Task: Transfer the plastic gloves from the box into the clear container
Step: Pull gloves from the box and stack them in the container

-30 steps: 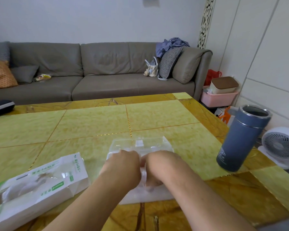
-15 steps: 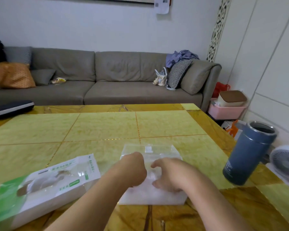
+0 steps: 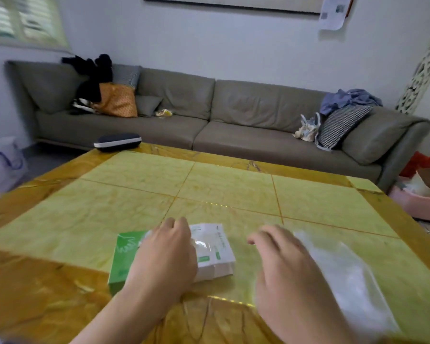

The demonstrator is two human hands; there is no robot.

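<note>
our left hand (image 3: 165, 254) lies on the green-and-white cardboard glove box (image 3: 209, 254), grip unclear — right hand (image 3: 283, 264) loose, empty; pin the box, draw gloves gently.

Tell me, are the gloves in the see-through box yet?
Partly, it looks like. The clear container on the right shows something whitish inside, though it is blurred. The left hand now rests on the glove box, and the right hand hovers open between the two. Pulling more gloves out may be left.
</note>
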